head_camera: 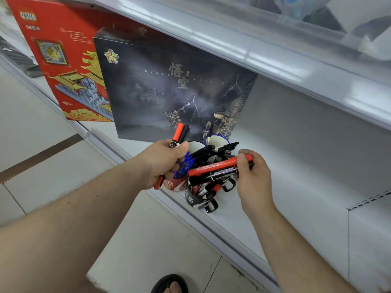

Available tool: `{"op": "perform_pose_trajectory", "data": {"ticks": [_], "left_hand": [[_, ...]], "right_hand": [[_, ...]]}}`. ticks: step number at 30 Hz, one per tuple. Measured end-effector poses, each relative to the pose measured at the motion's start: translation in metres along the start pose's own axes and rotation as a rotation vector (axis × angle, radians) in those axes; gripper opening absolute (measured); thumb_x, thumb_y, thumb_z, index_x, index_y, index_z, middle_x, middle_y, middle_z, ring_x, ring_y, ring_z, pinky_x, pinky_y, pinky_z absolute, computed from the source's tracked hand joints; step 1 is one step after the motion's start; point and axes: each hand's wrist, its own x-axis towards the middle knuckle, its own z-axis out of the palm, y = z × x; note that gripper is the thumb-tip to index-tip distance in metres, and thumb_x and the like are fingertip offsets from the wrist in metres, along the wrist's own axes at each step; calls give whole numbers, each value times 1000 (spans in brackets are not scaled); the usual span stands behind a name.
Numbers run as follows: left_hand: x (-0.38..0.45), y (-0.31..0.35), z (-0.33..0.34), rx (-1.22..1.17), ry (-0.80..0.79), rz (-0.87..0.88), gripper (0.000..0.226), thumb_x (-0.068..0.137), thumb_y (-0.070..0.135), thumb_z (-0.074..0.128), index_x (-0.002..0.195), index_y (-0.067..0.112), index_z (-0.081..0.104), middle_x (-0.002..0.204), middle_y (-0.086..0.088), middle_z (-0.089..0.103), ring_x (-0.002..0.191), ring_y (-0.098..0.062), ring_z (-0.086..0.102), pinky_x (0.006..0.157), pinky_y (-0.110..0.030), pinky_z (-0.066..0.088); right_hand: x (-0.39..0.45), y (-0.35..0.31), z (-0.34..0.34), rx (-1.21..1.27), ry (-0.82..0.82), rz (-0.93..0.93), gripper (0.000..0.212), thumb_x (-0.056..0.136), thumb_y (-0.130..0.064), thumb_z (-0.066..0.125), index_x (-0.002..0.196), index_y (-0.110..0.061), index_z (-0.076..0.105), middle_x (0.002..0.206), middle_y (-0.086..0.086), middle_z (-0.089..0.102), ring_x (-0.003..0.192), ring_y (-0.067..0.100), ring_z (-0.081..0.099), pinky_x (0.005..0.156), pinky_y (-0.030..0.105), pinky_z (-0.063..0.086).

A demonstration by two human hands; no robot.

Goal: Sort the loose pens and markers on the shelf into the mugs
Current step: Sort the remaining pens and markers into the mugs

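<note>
Nearest the lens are two bare forearms reaching in toward a cluster of mugs at the front edge of a white shelf [264,210]; a sandalled foot [170,284] shows below on the tiled floor.

At far left a red box [63,66] stands on the shelf, with a dark box [169,87] leaning in front of it.

Next comes the left hand [164,160]. Its fingers are curled round a small bunch of markers [179,134], one red and at least one black, standing upright out of the fist, probably held back as a reserve so the other hand can work. Just below it is a red mug [172,183], and blue pens [184,164] bristle up beside the knuckles, seemingly already sorted by colour.

In the middle, a black mug [192,197] sits nearest the shelf edge, with black-handled mugs behind it and two white-rimmed mugs further back. Black pens [208,151] jut from one of them.

To the right, the right hand [252,178] pinches the ends of a red marker [215,167] and a black marker [222,173], laid crosswise over the mug mouths. Held flat like this, they are not yet in any mug; tipping them point-down looks to be the next need. Which mug they suit I cannot tell.
</note>
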Motion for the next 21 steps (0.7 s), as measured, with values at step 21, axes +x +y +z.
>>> {"op": "perform_pose_trajectory", "data": {"ticks": [21], "left_hand": [[-30, 16, 25, 90, -572, -23, 32, 72, 16, 73, 102, 7, 71, 68, -2, 64, 48, -6, 48, 37, -13, 29]], "right_hand": [[-25, -53, -46, 425, -188, 257, 19, 101, -17, 49, 105, -8, 66, 92, 17, 61, 67, 20, 51, 50, 23, 42]]}}
